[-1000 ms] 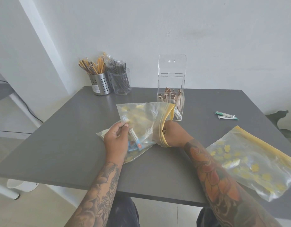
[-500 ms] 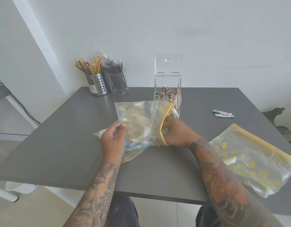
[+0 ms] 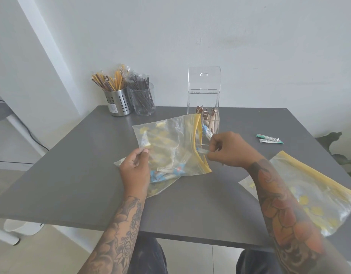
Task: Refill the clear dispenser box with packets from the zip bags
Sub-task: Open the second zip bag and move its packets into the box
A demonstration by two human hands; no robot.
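Right hand pinches a packet at the bag mouth, left hand grips the bag's left edge; the box stands just far of the right hand, lid up, nearer it.

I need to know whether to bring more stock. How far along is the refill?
Early. Done: the dispenser box stands lid-up, holding only a low layer of packets. In hand: the left hand steadies a zip bag while the right hand draws packets from its mouth. Left: that bag's remaining packets, a second bag and two loose packets.
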